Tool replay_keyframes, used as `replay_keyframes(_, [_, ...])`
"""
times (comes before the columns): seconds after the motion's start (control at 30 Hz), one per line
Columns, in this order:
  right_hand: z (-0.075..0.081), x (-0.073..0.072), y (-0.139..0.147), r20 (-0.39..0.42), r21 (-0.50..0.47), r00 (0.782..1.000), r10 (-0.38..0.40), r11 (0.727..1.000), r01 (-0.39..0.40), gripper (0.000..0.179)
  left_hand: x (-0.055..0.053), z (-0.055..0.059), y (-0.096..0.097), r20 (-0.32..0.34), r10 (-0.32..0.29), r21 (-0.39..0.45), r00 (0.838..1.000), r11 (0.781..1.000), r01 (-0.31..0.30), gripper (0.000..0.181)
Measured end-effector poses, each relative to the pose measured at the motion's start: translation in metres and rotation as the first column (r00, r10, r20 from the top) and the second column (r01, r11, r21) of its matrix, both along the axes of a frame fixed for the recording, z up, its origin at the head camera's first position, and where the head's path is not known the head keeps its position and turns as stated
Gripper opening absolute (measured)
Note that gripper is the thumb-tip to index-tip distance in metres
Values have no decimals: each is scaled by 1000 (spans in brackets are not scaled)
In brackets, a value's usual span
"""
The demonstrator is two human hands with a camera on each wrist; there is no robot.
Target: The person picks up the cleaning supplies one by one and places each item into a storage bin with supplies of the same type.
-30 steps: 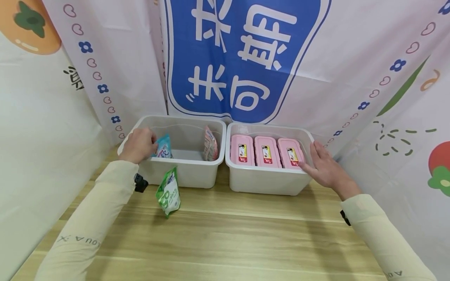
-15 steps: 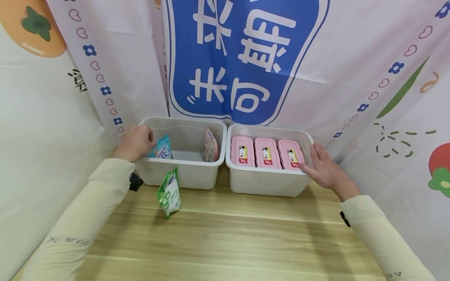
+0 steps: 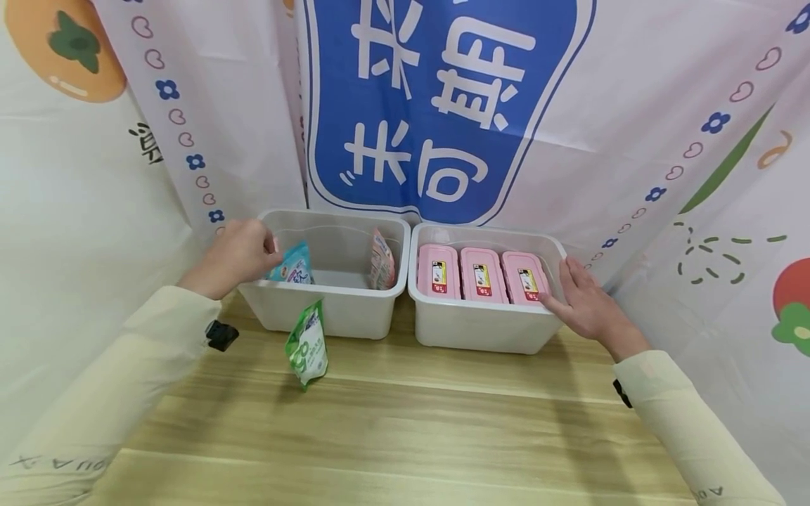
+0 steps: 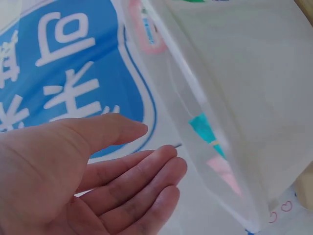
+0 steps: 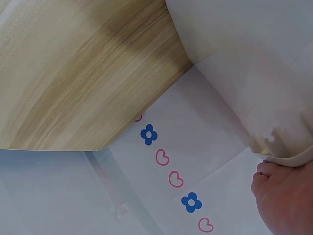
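Note:
My left hand (image 3: 230,256) hovers at the left end of the left white bin (image 3: 342,314), close to a blue pouch (image 3: 295,267) inside it. Loosely bent fingers with nothing between them show in the left wrist view, beside the bin's wall (image 4: 254,83). A pink pouch (image 3: 382,263) stands at that bin's right end. My right hand (image 3: 585,299) rests on the right rim of the other white bin (image 3: 477,330), fingers extended. Three pink-lidded boxes (image 3: 484,281) sit side by side in there. The right wrist view catches part of this hand (image 5: 288,196) below the rim.
A green and white pouch (image 3: 308,348) stands on the wooden table (image 3: 405,429) before the left bin. Printed cloth (image 3: 405,98) hangs right behind both bins. More white cloth encloses the left and right sides.
My left hand has drawn left, a little away from the blue pouch, and its sleeve has swung left with it. The right hand stays on the rim.

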State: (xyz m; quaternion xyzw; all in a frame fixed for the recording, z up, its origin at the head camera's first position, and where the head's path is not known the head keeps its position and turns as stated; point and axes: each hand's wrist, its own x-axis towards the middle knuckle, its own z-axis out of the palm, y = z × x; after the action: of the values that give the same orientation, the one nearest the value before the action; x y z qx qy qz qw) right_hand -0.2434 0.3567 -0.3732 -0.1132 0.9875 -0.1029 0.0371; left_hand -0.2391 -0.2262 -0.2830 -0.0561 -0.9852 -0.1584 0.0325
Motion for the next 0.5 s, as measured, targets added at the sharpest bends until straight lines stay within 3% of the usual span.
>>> replay_keyframes(0.3, [0,0,1,6,4,1000,3,1000,-3,99,27,9,11,54,-70,-4,996,998,70,23])
replay_keyframes(0.5, [0,-1,1,8,1,1000,3,1000,-3,100,45,7,18,30,-127,3,991,992,127,22])
